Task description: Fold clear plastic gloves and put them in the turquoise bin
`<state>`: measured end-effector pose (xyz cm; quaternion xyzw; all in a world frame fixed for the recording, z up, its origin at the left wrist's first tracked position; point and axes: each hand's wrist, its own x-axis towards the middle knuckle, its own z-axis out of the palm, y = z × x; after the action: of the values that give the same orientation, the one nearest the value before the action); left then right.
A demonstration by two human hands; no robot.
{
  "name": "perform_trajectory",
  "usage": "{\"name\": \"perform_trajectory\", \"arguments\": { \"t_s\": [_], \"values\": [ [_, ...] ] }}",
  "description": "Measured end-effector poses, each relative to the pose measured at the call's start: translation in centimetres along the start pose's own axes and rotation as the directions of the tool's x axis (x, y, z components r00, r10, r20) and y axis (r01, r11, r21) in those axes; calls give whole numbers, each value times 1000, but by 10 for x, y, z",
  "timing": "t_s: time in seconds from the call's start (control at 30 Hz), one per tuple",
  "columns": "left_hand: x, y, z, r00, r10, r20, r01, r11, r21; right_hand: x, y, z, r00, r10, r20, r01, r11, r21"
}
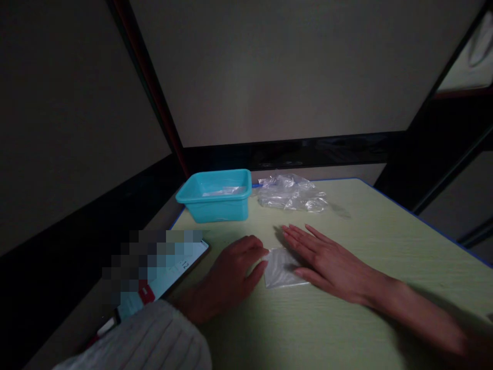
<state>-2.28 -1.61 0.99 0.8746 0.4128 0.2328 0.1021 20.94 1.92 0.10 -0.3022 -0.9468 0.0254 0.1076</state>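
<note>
A small clear plastic bag (283, 270) lies flat on the pale green table (346, 329). My right hand (325, 259) rests palm down over the bag's right part, its fingers stretched out. At the bag's left edge is my left hand (236, 275), its fingers curled and the fingertips near or on the upper left corner; thumb and forefinger are a little apart. Behind the hands, a turquoise basket (210, 210) holds some clear plastic. Crumpled clear plastic (290, 192) lies to the right of the basket.
A phone or tablet (181, 264) with a lit screen, partly pixelated, lies by the table's left edge. Something blue shows between the basket and the crumpled plastic. Dark-framed pale panels (285, 77) stand behind the table.
</note>
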Motion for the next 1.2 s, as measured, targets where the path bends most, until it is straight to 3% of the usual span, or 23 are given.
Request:
{"name": "perform_trajectory", "arguments": {
  "t_s": [0.07, 0.13, 0.23, 0.6, 0.9, 1.2],
  "values": [
    [-2, 5, 15, 1000, -3, 9, 2, 998, 69, 1, -8, 5, 999, 46, -29, -46, 999, -9],
    [-4, 10, 27, 996, 19, 85, -28, 993, 117, 2, -15, 10, 998, 64, -26, -64, 998, -2],
    [-6, 15, 35, 985, 28, 172, -53, 989, 141, 4, -24, 13, 997, 74, -1, -73, 997, 28],
    [-5, 17, 29, 956, 25, 293, -65, 990, 125, 4, -29, 8, 978, 95, 188, -108, 992, 63],
    [-4, 18, 26, 934, -14, 357, -69, 974, 217, -9, -9, 5, 970, 77, 230, -107, 987, 119],
    [-5, 15, 28, 949, 9, 315, -77, 976, 202, -20, 8, -5, 943, 141, 301, -172, 982, 77]
  ]
}}
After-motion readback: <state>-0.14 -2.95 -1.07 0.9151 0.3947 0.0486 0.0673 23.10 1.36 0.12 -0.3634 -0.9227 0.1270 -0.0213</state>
